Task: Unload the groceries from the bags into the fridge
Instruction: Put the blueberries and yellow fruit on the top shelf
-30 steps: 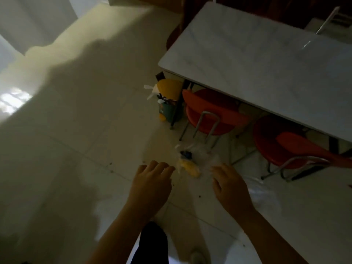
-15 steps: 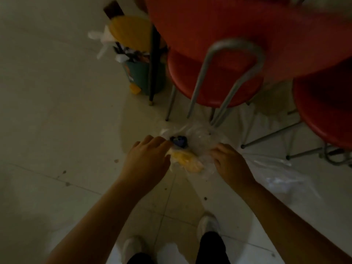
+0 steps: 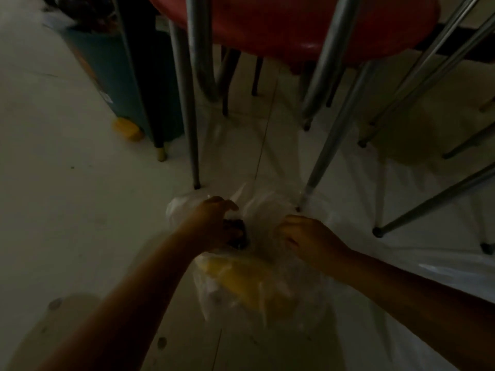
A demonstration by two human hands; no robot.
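A clear plastic grocery bag [image 3: 267,298] lies on the pale tiled floor in front of a red chair. Inside it shows a yellow item [image 3: 241,279]. My left hand [image 3: 214,226] reaches into the bag's mouth, its fingers curled around a small dark item [image 3: 239,235]. My right hand [image 3: 308,236] pinches the bag's plastic on the right side and holds the mouth apart. The fridge is not in view. The scene is dim and blurred.
A red chair [image 3: 294,25] with several metal legs [image 3: 191,135] stands right above the bag. A teal bin [image 3: 117,81] and a small yellow object [image 3: 127,128] sit at the left. More clear plastic [image 3: 442,274] lies to the right.
The view has dropped low, close to the floor under the chair. Both hands have gone from hovering above the bag to gripping it, the left now inside on the dark item.
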